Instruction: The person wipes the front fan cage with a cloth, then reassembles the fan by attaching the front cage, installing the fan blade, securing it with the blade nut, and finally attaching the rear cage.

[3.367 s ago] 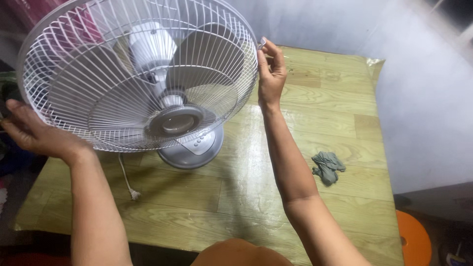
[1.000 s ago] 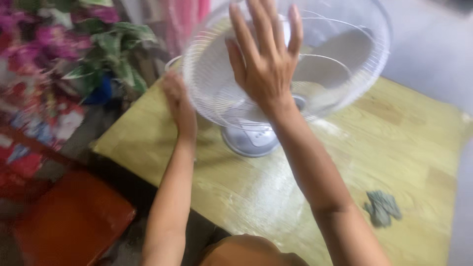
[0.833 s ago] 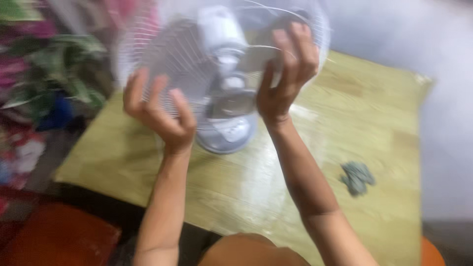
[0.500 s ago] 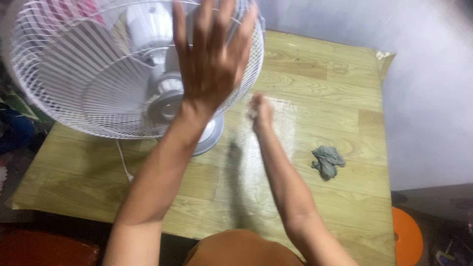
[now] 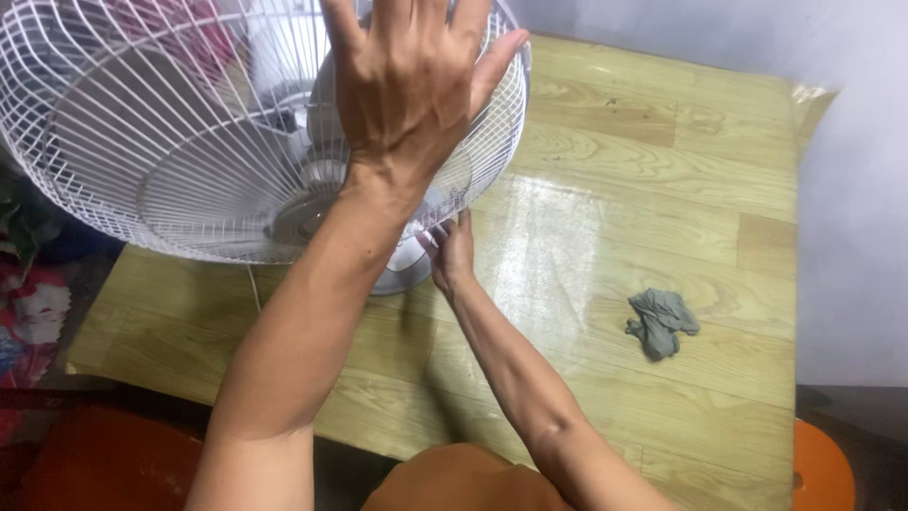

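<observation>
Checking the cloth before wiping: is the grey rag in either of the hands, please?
No, the grey rag lies alone on the table.

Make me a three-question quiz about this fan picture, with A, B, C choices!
1. Where is the rag?
A. on the table
B. on the fan
C. on the floor

2. What colour is the fan cage?
A. black
B. white
C. red

3. What is the left hand doing?
A. squeezing the rag
B. making a fist
C. lying flat on the cage

Answers: 1 A, it lies on the wood right of the fan. 2 B, the wires are white. 3 C, its fingers are spread on the wires while the right hand reaches near the base.
</observation>
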